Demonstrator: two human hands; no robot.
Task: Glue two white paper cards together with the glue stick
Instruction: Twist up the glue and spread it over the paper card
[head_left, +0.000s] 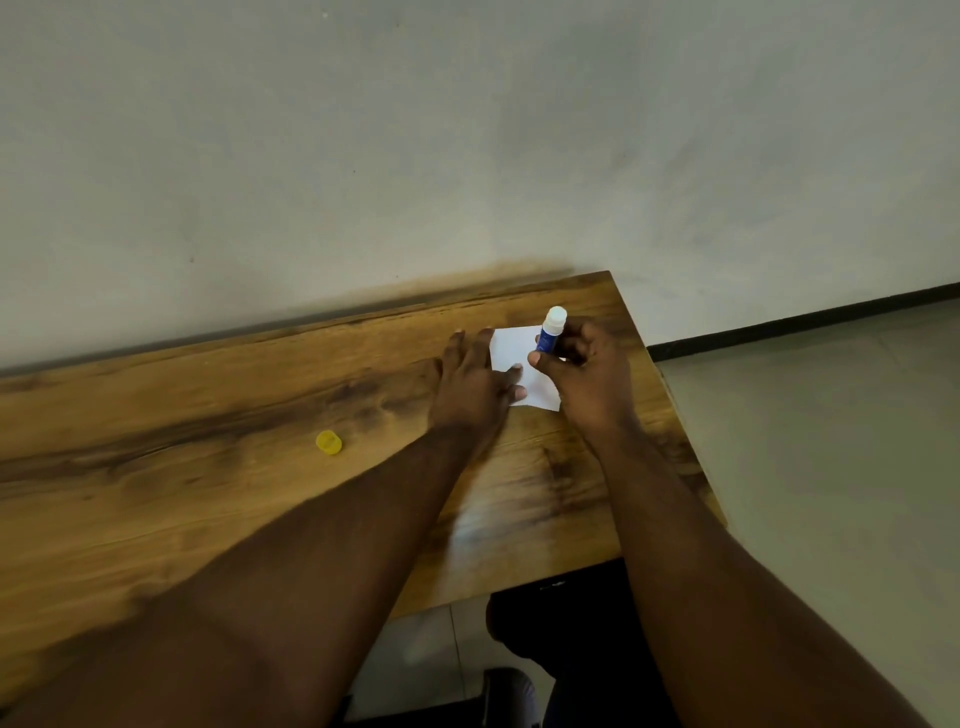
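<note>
1. The table (260, 426) is mostly bare; its right edge runs close beside the work, with wide open room to the left.
2. The left hand (475, 384) lies flat and open, pinning the card (519, 353); whether one sheet or two lies there, I cannot tell.
3. The right hand (587, 369) is wrapped around the glue stick (550, 330), white end up.
4. The cap (328, 442) is off, well to the left; gluing seems under way and pressing is probably left.

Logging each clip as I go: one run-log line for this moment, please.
left hand: flat on white card | right hand: holding glue stick upright | yellow cap: off, on table
</note>
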